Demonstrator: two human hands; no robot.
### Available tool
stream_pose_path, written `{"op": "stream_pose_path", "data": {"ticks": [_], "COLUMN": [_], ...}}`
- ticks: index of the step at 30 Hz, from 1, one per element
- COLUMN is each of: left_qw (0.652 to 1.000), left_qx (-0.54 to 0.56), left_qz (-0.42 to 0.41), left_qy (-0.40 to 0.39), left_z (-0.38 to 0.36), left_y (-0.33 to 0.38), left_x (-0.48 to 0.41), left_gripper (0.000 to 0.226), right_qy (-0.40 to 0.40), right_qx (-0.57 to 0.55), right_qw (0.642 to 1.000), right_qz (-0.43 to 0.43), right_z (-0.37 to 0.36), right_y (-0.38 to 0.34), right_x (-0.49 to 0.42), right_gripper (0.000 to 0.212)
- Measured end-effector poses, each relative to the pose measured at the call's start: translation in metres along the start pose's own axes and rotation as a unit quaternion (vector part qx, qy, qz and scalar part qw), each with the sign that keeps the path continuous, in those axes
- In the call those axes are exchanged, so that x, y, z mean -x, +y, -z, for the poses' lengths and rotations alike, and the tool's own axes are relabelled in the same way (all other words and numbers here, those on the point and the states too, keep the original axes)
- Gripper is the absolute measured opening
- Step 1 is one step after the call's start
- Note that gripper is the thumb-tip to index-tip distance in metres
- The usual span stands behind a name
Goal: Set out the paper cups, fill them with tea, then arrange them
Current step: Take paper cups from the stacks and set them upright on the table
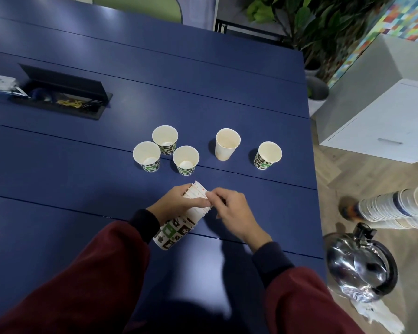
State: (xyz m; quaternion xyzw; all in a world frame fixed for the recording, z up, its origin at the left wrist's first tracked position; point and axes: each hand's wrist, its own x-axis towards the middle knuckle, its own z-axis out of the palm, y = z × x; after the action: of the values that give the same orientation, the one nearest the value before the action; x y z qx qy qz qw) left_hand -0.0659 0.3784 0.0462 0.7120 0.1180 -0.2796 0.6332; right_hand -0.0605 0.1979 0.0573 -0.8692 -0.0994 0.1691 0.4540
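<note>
One nested stack in left hand, right hand pinching its rim. Beyond hands: four patterned cups, one plain cup. Right of right hand: two spare stacks, one kettle.

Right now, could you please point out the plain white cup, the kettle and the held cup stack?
plain white cup (223,154): head view, outer wall.
kettle (340,259): head view, shiny body.
cup stack (171,233): head view, patterned bottom cup.
</note>
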Motion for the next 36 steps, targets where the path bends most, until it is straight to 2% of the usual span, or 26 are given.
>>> {"op": "stream_pose_path", "data": {"ticks": [4, 9, 12, 14, 16, 20, 22, 25, 32, 34, 36], "left_qw": [1.000, 1.000, 0.998, 0.996, 0.987, 0.952, 0.928, 0.892, 0.866, 0.820, 0.770], "left_qx": [0.007, -0.012, -0.049, -0.070, -0.085, -0.048, -0.050, -0.070, -0.088, -0.152, -0.224], "left_qz": [0.003, 0.017, 0.031, 0.020, -0.002, -0.089, -0.142, -0.175, -0.187, -0.250, -0.347], "left_qy": [-0.001, 0.018, 0.019, 0.057, 0.136, 0.290, 0.341, 0.410, 0.455, 0.492, 0.486], "left_z": [0.002, 0.005, 0.010, 0.013, 0.019, 0.029, 0.028, 0.026, 0.021, 0.015, 0.003], "left_y": [-0.001, 0.003, -0.001, -0.007, -0.014, -0.014, -0.010, -0.008, -0.022, -0.017, -0.004], "left_x": [0.003, 0.001, -0.001, -0.001, 0.002, 0.016, 0.023, 0.030, 0.037, 0.042, 0.045], "left_gripper": [0.025, 0.043, 0.043, 0.041, 0.048, 0.063, 0.063, 0.067, 0.080, 0.084, 0.071], "right_qy": [0.019, 0.084, 0.141, 0.200, 0.248, 0.258, 0.246, 0.226, 0.201, 0.208, 0.219], "right_qx": [-0.020, -0.041, -0.051, -0.082, -0.130, -0.178, -0.187, -0.181, -0.170, -0.162, -0.155], "right_qw": [1.000, 0.995, 0.988, 0.974, 0.956, 0.943, 0.943, 0.949, 0.957, 0.957, 0.955], "right_qz": [-0.005, -0.023, -0.040, -0.064, -0.092, -0.117, -0.122, -0.122, -0.122, -0.123, -0.123], "right_z": [0.002, 0.007, 0.013, 0.021, 0.031, 0.038, 0.034, 0.024, 0.019, 0.020, 0.021], "right_y": [-0.002, 0.000, 0.002, 0.005, 0.007, 0.013, 0.013, 0.010, 0.006, 0.006, 0.008], "right_x": [-0.006, -0.013, -0.017, -0.020, -0.023, -0.024, -0.023, -0.019, -0.008, -0.004, -0.002], "right_gripper": [0.036, 0.035, 0.036, 0.035, 0.034, 0.033, 0.034, 0.033, 0.022, 0.023, 0.026]}}
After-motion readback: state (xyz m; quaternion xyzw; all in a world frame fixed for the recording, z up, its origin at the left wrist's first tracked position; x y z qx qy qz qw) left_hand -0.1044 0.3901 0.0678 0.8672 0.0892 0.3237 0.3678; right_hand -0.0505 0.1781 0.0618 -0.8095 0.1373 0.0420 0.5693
